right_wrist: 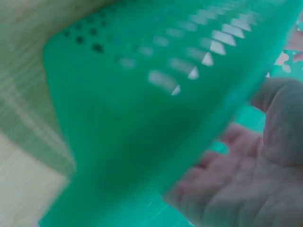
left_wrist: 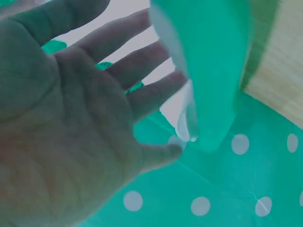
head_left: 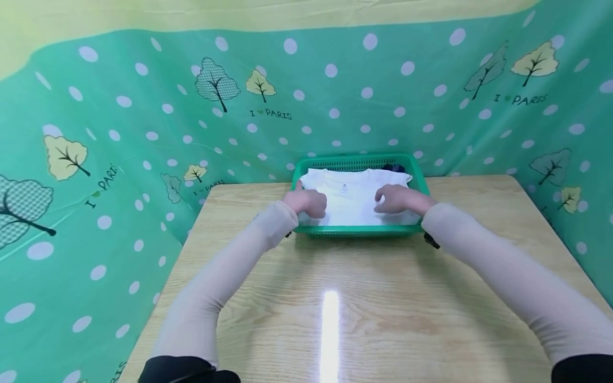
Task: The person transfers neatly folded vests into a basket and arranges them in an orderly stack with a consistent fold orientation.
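Note:
A white shirt lies folded with its neckline toward the back in a green plastic basket. Over the shirt's left side is my left hand; in the left wrist view its fingers are spread and nearly straight, their tips hidden behind the basket's green wall. At the right side, my right hand hovers over or touches the shirt, thumb and forefinger loosely bent with a gap between them. The right wrist view is blurred, and the basket wall hides part of that hand's fingers.
Something dark sits in the basket's back right corner. The basket stands at the far edge of a wooden table, close to a green dotted cloth hanging behind and along both sides.

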{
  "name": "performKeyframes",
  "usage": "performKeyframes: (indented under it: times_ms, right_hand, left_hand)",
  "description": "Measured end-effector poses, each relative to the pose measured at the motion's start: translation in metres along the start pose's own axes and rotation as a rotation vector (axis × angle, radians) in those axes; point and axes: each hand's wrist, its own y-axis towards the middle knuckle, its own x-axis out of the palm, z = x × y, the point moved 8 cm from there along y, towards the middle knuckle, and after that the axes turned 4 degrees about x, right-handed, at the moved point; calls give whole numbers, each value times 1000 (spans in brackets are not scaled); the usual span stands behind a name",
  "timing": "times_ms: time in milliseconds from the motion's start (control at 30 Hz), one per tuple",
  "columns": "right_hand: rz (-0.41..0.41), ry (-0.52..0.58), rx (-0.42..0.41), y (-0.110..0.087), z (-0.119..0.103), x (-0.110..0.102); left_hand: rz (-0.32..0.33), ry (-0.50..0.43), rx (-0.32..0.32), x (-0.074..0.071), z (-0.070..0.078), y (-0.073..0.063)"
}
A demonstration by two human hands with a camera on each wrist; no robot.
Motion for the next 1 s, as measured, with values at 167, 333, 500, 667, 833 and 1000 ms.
performKeyframes:
  times_ms: [167,333,500,667,833,1000]
  right_hand:
    - [200,7,12,10,11,-29]
    - [231,6,45,20,19,-42]
    - [144,-14,64,31,22,-45]
    - [75,-116,110,36,26,-45]
    - [54,-104,83,43,23,-46]
    - [74,-73,59,51,23,-44]
  left_hand:
    - [190,-135,118,-39,0,12]
    - [338,-174,79,-70,-13,31]
    - [198,-240,-42,-65,-27,52]
    - [101,-222,-106,-56,-32,62]
    - [144,-215,-151,-58,-38,68]
    - [215,-157,-97,-59,-35,76]
